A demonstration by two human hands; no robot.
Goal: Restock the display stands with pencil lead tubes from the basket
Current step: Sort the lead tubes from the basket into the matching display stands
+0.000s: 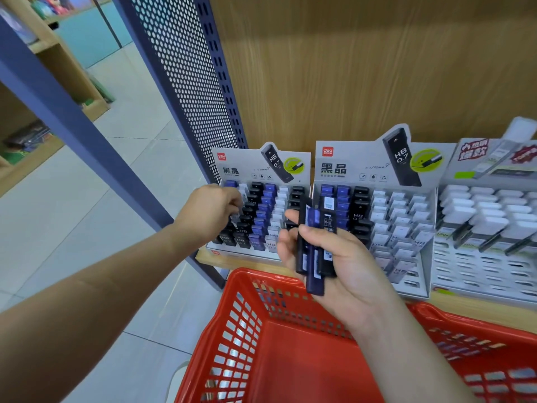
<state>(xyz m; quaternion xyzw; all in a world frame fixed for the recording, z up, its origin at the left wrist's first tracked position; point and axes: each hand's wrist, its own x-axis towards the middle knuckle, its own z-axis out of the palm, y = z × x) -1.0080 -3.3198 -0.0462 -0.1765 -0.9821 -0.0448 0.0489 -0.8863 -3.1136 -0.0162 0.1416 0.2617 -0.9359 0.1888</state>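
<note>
Red basket (pixel 290 344), right grip (pixel 334 257) holding lead tubes (pixel 316 251), left grip (pixel 212 210) unclear, deli "HB 0.7" stand (pixel 261 170)

Bright even light, soft shadows, wide-angle edge warp, slight blur

Red basket (pixel 232 324) below crowded stands (pixel 261 216)

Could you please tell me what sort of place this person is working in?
Most likely a stationery shop aisle: branded display stands full of lead tubes sit on a wooden shelf, with a red shopping basket below.
</note>
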